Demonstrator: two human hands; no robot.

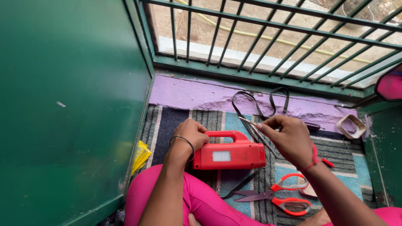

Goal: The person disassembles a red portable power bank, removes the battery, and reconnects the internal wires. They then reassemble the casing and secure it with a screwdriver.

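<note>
My left hand [191, 134] grips the rear of the red torch [229, 153] (long axis running left to right on the striped mat [176, 119]), while my right-hand fingers [268, 124] pinch tweezers [256, 132] just above its front end.

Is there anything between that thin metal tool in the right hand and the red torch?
Nothing visible. The right hand holds the tweezers just above the red torch, with bare air between; the left hand grips the torch's far end.

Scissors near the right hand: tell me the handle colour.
The scissors have orange-red handles with grey inner rims, seen in the head view.
</note>
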